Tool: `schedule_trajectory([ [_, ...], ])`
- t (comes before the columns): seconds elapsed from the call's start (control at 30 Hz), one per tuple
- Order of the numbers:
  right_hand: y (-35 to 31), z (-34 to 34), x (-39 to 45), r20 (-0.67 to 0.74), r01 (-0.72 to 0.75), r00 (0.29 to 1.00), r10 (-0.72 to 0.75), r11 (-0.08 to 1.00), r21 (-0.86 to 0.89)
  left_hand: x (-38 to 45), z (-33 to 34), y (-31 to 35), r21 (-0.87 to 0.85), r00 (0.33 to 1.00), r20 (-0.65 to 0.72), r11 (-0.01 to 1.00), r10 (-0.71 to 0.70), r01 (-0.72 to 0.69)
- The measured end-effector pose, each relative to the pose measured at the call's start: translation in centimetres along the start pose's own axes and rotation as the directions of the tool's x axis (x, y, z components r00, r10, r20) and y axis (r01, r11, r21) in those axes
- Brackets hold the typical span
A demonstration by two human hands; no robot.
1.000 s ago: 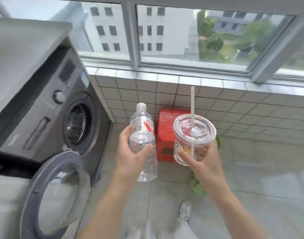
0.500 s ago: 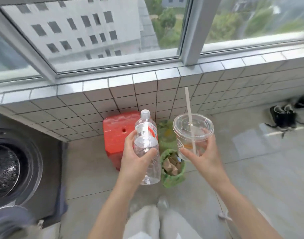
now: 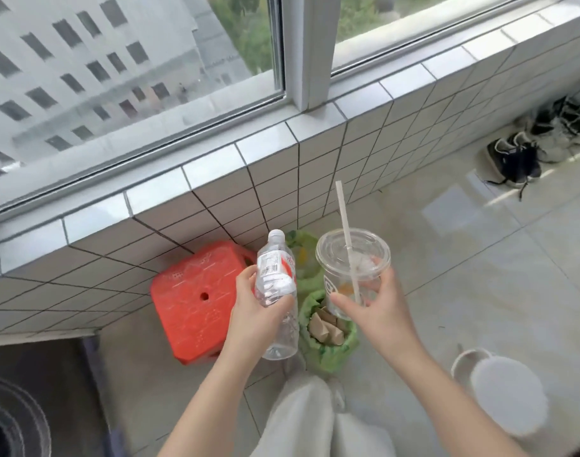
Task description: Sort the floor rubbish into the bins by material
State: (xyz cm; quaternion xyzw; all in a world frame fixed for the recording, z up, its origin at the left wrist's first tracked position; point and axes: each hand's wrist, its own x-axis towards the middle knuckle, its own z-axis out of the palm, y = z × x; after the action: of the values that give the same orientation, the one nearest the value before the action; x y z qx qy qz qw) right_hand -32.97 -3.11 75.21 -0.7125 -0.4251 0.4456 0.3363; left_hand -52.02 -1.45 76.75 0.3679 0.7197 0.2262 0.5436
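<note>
My left hand grips a clear empty plastic water bottle with a red and white label, held upright. My right hand holds a clear plastic cup with a dome lid and a white straw. Both are held above two bins lined with green bags on the floor by the tiled wall. The near bin holds brown cardboard pieces. The far bin is mostly hidden behind the bottle and cup.
A red plastic stool stands left of the bins against the tiled wall. A white lidded container sits on the floor at lower right. Several shoes line the far right. A washing machine is at lower left.
My view has swung right and down, and I have come closer to the bins. The washing machine has slid to the left edge. Both hands keep the bottle and cup.
</note>
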Motion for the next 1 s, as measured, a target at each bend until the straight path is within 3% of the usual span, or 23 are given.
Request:
schedule_trajectory([
  [0.23, 5.9, 2.4, 8.4, -0.112, -0.105, 0.989, 0.098, 0.993, -0.058, 11.0, 2.9, -2.8, 0.025, 0.972, 0.048, 0.973, -0.23, 0.229],
  [0.37, 12.2, 4.8, 13.3, -0.064, -0.234, 0.971, 0.231, 0.971, -0.053, 17.4, 6.0, -7.0, 0.017, 0.915, 0.07, 0.918, -0.397, 0.397],
  [0.57, 21.4, 9.6, 20.0, -0.024, -0.295, 0.955, 0.294, 0.954, -0.045, 27.6, 11.2, -16.6, -0.034, 0.838, 0.108, 0.84, -0.536, 0.542],
  [0.8, 29.8, 14.8, 29.3, 0.109, -0.136, 0.982, 0.155, 0.978, -0.16, 37.0, 15.0, -20.1, -0.194, 0.817, 0.082, 0.795, -0.571, 0.575],
  [0.93, 33.0, 18.0, 33.9, 0.131, -0.109, 0.982, 0.137, 0.974, -0.199, 41.7, 16.8, -21.1, -0.174, 0.862, 0.071, 0.845, -0.501, 0.506],
  [1.0, 34.2, 18.8, 34.8, 0.211, -0.126, 0.959, 0.187, 0.954, -0.273, 42.8, 17.6, -21.8, -0.121, 0.881, 0.097, 0.873, -0.463, 0.472],
])
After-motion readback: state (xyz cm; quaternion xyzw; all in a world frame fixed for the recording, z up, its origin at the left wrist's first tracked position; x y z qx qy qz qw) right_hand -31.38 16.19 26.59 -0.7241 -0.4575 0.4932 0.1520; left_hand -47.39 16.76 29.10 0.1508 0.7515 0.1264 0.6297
